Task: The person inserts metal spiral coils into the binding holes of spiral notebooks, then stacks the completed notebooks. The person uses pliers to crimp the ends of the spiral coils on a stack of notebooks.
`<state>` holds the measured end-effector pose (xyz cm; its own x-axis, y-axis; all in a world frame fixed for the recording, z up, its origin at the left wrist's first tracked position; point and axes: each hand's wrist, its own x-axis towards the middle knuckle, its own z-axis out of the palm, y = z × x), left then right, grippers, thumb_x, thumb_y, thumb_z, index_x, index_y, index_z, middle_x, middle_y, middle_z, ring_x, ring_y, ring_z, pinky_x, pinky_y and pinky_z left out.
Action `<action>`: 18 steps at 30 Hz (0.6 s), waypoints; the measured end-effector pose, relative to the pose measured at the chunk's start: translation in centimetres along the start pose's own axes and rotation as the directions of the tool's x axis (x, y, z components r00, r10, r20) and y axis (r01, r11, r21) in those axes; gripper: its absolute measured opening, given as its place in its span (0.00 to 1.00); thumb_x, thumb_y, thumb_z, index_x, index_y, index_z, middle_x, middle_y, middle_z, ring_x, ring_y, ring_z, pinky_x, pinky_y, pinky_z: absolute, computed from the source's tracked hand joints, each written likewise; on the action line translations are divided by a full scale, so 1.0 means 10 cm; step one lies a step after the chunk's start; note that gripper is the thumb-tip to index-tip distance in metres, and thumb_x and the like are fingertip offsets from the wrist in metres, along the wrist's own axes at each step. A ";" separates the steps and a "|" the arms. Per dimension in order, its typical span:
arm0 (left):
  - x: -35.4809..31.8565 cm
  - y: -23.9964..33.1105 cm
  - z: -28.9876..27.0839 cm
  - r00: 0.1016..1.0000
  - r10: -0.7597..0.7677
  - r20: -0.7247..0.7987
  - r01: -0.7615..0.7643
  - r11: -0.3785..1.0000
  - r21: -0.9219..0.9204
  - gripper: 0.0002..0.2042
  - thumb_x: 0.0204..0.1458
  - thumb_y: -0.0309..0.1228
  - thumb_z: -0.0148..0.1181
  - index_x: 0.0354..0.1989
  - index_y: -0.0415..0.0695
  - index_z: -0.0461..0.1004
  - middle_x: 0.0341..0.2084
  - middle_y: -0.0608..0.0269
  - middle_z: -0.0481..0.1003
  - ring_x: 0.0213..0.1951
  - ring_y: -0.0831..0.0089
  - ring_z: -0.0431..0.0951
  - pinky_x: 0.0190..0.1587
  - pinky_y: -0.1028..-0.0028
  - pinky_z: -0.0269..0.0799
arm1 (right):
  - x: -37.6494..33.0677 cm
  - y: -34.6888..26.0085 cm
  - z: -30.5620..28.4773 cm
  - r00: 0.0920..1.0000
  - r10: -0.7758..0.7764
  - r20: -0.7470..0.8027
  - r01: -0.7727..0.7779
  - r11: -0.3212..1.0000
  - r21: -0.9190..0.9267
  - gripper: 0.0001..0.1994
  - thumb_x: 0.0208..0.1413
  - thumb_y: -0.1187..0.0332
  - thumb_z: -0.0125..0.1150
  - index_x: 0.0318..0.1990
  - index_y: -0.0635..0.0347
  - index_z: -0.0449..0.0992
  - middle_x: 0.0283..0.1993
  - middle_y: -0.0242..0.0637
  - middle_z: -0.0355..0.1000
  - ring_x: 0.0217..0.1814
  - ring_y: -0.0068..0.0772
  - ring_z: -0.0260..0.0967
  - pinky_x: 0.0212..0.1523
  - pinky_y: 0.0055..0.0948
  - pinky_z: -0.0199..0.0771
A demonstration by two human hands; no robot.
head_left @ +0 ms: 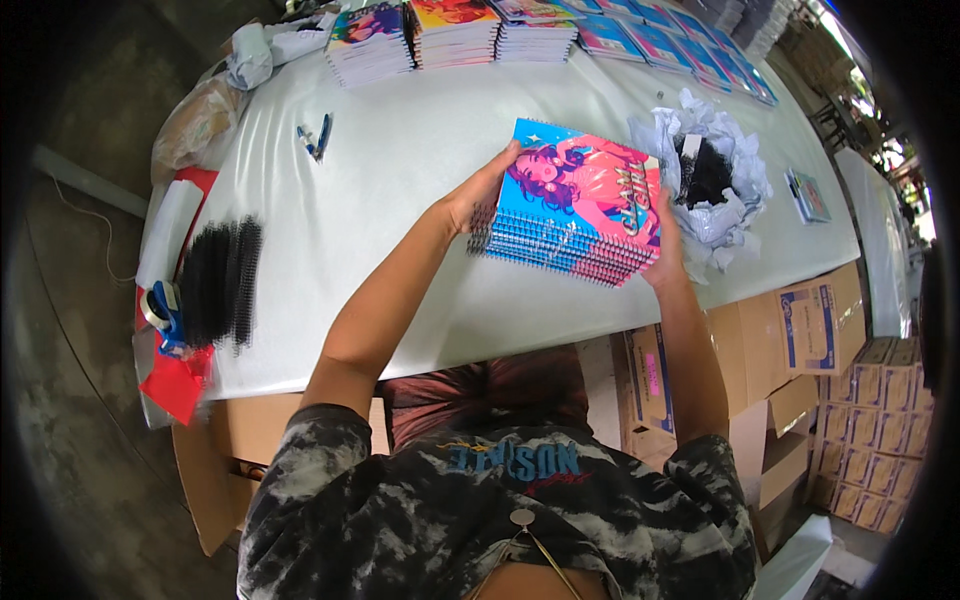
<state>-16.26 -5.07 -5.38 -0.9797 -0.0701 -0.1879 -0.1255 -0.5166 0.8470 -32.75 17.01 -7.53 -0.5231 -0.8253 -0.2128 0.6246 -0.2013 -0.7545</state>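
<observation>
A thick stack of spiral notebooks (580,190) with blue and pink illustrated covers is held tilted over the white-covered table (400,180). My left hand (482,190) is closed on the stack's left side, thumb along the upper left edge. On the opposite side my right hand (668,245) grips the right edge, its fingers partly hidden by the books. The wire-bound edges fan out toward me in several layers. Just right of my right hand lies crumpled pale wrapping (738,228) with black binding coils (704,170) in it.
Stacked notebooks (455,35) line the table's far edge, with rows of blue ones (650,45) beside them. Pliers (318,140) lie at the left, farther than black coils (220,285) and a blue tape dispenser (164,312). Cardboard boxes (770,340) stand at the near right.
</observation>
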 end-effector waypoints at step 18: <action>-0.61 0.36 -2.18 0.664 0.598 -0.449 0.556 0.008 0.831 0.29 0.50 0.48 0.54 0.59 0.46 0.60 0.53 0.47 0.66 0.53 0.52 0.67 0.57 0.60 0.59 | -0.81 0.64 0.46 0.834 -0.334 -0.440 0.220 0.931 -0.292 0.25 0.58 0.59 0.50 0.58 0.67 0.60 0.58 0.45 0.62 0.59 0.38 0.61 0.59 0.33 0.59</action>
<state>-7.31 -25.10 -12.02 -0.6549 -0.7389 0.1586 -0.6754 0.6665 0.3157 -21.83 19.98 -7.74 -0.8999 -0.3886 -0.1980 0.2975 -0.2148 -0.9303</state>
